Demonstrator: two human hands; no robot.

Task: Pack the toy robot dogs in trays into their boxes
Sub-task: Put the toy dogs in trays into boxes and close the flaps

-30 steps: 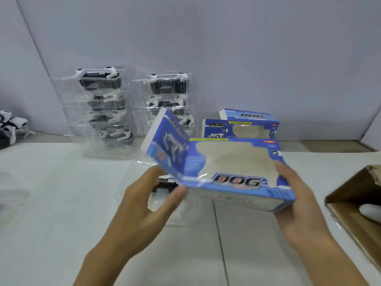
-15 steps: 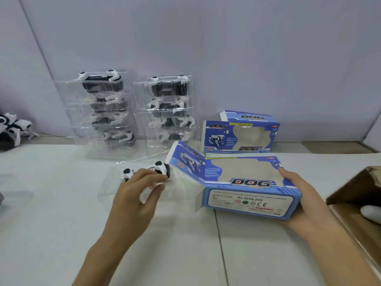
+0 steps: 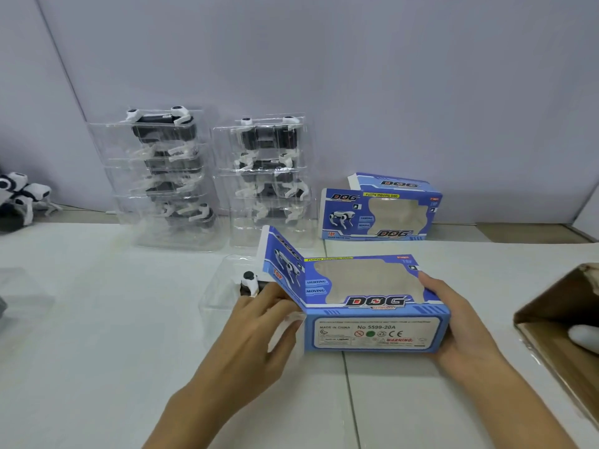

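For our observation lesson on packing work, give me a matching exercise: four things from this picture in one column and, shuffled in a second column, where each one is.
Things
1. Held blue box
2. Second blue box
3. Stacked clear trays with dogs
4. Brown carton

Places
A. Right edge of the view
B. By the wall, right of the stacks
C. Far left of the table, against the wall
D. Between the left hand and right hand

Pairs: 1-D, 2-B, 3-C, 4-A
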